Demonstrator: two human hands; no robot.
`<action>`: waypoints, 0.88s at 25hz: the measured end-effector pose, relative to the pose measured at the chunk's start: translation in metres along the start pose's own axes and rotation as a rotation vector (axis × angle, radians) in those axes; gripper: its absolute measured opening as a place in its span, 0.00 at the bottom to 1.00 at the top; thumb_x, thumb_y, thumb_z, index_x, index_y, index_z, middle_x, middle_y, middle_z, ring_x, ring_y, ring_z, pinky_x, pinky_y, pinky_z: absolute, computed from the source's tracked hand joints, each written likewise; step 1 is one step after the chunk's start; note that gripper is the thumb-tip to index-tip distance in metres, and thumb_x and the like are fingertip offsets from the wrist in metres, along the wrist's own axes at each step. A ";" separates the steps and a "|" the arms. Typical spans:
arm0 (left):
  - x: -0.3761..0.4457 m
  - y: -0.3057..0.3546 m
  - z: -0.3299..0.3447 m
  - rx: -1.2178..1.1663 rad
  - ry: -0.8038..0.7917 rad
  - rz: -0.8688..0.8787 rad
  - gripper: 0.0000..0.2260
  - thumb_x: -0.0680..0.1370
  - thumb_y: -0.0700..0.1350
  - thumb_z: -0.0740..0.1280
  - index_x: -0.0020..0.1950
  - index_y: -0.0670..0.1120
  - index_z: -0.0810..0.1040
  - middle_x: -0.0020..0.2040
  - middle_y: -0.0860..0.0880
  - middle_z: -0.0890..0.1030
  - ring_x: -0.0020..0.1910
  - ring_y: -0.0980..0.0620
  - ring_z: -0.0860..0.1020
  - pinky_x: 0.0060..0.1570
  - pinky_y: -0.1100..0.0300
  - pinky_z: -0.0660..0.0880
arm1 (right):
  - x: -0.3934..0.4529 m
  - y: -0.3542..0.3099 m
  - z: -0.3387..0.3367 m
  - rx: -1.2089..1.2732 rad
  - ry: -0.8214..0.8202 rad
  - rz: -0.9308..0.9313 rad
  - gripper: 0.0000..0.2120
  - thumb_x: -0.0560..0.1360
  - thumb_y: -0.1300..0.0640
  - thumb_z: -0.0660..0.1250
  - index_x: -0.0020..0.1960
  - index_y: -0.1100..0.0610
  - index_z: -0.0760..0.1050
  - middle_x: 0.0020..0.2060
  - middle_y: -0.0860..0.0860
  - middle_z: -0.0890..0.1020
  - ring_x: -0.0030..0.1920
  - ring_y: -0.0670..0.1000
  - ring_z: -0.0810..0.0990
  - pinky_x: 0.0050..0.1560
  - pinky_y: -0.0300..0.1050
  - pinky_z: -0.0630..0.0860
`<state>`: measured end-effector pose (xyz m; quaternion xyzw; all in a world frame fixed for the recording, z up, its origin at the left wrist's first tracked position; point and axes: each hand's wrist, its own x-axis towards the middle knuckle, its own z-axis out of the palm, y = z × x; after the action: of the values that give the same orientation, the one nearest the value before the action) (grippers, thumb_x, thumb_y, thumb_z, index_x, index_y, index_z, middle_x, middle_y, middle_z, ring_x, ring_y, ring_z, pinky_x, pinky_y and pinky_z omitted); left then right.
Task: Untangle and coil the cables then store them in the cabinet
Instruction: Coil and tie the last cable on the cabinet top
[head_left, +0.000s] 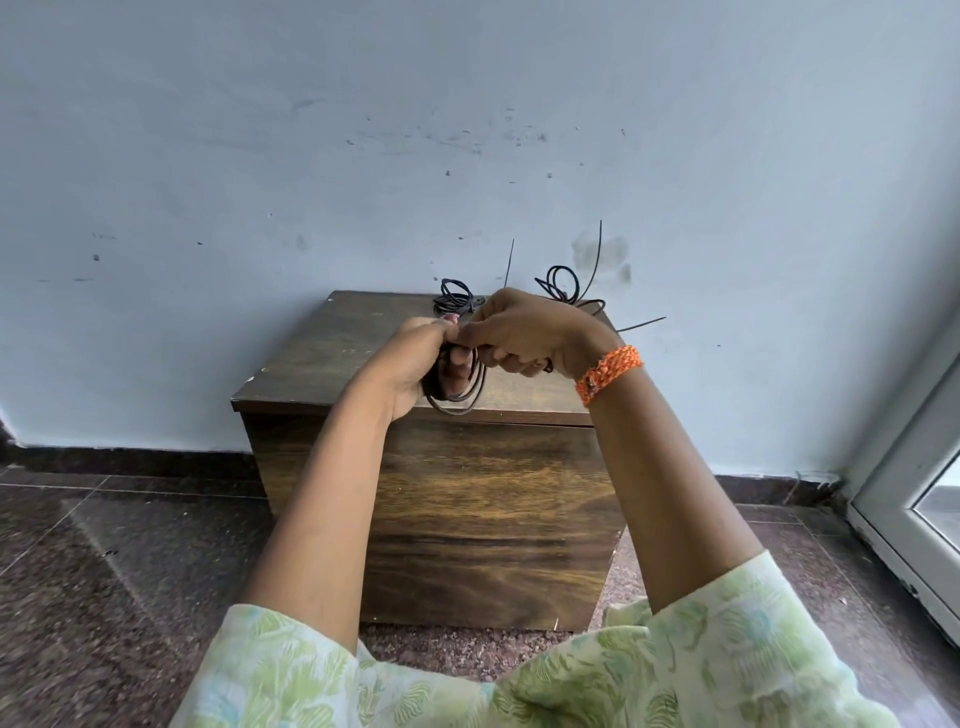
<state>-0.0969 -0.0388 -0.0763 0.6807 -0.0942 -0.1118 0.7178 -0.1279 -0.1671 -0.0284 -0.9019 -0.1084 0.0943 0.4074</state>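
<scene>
Both hands are working above the wooden cabinet (467, 493), whose front is sitting closed, so nothing inside it is showing. The left hand (415, 364) is curling its fingers through a coil of dark cable (457, 402), gripping the loops. The right hand (524, 332), wearing an orange wristband (605, 374), is pinching the cable just beside the left thumb. Two more black cable bundles are lying on the cabinet top near the wall, one (454, 293) behind the hands, the other (563, 283) at the right corner.
</scene>
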 end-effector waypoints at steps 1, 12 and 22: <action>-0.001 0.001 -0.001 -0.012 -0.032 -0.035 0.15 0.80 0.40 0.54 0.33 0.46 0.67 0.22 0.52 0.67 0.17 0.58 0.63 0.18 0.69 0.61 | 0.003 0.001 0.001 0.022 0.060 0.006 0.15 0.80 0.53 0.62 0.37 0.58 0.77 0.24 0.49 0.66 0.19 0.44 0.60 0.20 0.32 0.55; -0.001 0.012 -0.017 -0.110 -0.213 -0.099 0.16 0.83 0.47 0.49 0.36 0.47 0.65 0.20 0.56 0.60 0.15 0.61 0.55 0.16 0.66 0.49 | 0.013 0.014 -0.006 -0.069 0.757 0.058 0.17 0.79 0.48 0.63 0.39 0.57 0.81 0.33 0.51 0.80 0.34 0.53 0.77 0.37 0.44 0.71; -0.013 0.013 -0.029 -0.442 -0.453 0.059 0.10 0.79 0.48 0.53 0.40 0.46 0.66 0.23 0.56 0.61 0.22 0.57 0.51 0.18 0.68 0.55 | 0.011 0.030 -0.019 -0.056 0.792 -0.079 0.20 0.71 0.41 0.70 0.38 0.59 0.80 0.29 0.53 0.80 0.31 0.51 0.76 0.33 0.41 0.68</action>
<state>-0.1002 -0.0070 -0.0652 0.4631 -0.2448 -0.2571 0.8121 -0.1087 -0.1972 -0.0395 -0.8743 0.0199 -0.2797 0.3962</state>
